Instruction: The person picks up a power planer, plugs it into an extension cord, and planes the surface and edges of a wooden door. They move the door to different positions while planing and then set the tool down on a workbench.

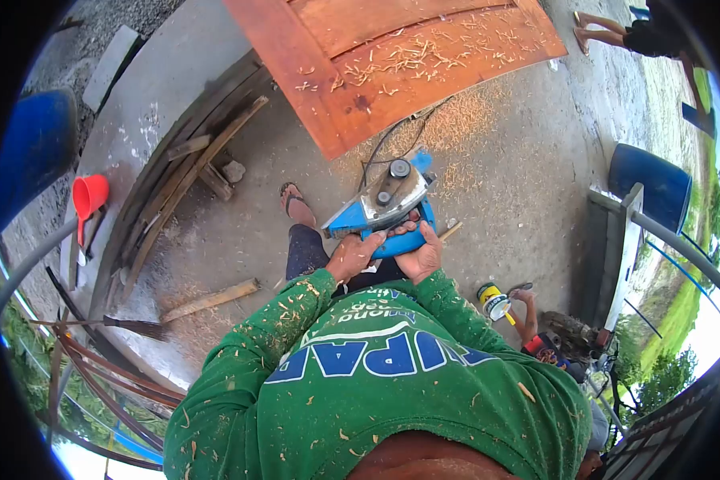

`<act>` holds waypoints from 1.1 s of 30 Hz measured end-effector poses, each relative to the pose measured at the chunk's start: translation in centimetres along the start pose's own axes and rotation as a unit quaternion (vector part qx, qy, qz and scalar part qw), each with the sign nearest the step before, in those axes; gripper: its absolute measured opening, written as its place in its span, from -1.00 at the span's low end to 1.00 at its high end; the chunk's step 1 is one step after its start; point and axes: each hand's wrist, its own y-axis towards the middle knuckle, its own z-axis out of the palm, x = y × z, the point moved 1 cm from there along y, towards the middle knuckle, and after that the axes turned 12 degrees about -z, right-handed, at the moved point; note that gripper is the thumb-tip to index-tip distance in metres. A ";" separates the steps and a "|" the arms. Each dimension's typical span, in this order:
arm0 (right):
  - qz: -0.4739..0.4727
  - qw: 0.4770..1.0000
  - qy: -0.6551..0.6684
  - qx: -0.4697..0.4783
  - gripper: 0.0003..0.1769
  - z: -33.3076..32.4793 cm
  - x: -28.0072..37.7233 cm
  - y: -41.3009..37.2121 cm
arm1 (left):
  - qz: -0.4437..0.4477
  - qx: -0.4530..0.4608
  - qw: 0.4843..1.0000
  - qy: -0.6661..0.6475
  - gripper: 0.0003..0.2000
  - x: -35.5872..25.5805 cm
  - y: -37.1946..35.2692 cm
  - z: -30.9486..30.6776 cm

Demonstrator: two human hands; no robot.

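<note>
Held in front of my waist is a blue electric planer (388,200), turned so that its side with two round pulleys faces up. My right hand (420,256) is closed around its blue handle. At the other end of that handle, my left hand (354,258) grips the planer's body with the thumb on top. A black cord runs from the tool toward the wooden door panel (288,76), which lies just beyond it. Curled wood shavings (408,60) cover part of the panel's surface.
Shavings litter the concrete floor (504,208). Planks (192,180) lie to the left, near a red dipper (90,196) and a broom (136,326). A yellow can (494,302) is at the right, beside another person's foot. Someone's legs (600,34) show at upper right.
</note>
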 end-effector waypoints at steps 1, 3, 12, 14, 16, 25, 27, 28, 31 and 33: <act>0.007 1.000 -0.015 -0.012 -0.72 0.1 -0.6 -0.3 | -0.027 0.010 1.000 -0.005 -0.44 0.5 -0.6 -0.3; 0.000 0.997 -0.070 -0.033 -0.77 0.1 -1.2 -0.9 | -0.082 0.026 0.996 -0.015 -0.43 1.4 -1.6 -0.8; 0.109 0.918 -0.381 -0.034 -0.93 -1.1 -3.9 4.0 | -0.104 0.116 0.937 -0.312 -0.38 11.1 0.8 1.5; 0.135 0.885 -0.445 -0.004 -0.92 -1.3 -6.3 4.5 | -0.071 0.100 0.929 -0.349 -0.35 13.8 0.2 1.9; 0.139 0.852 -0.503 0.024 -0.91 -1.4 -9.1 4.8 | -0.004 0.059 0.931 -0.360 -0.33 14.9 -1.6 1.6; 0.051 0.749 -0.624 0.219 -0.93 9.4 -24.7 1.1 | 0.184 -0.110 0.923 -0.321 -0.48 23.3 -6.9 -10.6; 0.028 0.737 -0.622 0.263 -0.91 13.0 -28.3 0.0 | 0.123 -0.164 0.927 -0.315 -0.55 26.5 -9.8 -14.7; 0.017 0.731 -0.620 0.284 -0.90 14.7 -29.9 -0.3 | 0.114 -0.198 0.914 -0.336 -0.57 28.4 -10.6 -16.1; -0.010 0.713 -0.621 0.325 -0.87 19.7 -34.8 -0.6 | 0.134 -0.340 0.892 -0.265 -0.62 33.6 -14.5 -20.4; -0.026 0.696 -0.625 0.352 -0.84 23.4 -38.2 -0.7 | 0.043 -0.345 0.877 -0.333 -0.62 36.3 -16.0 -22.1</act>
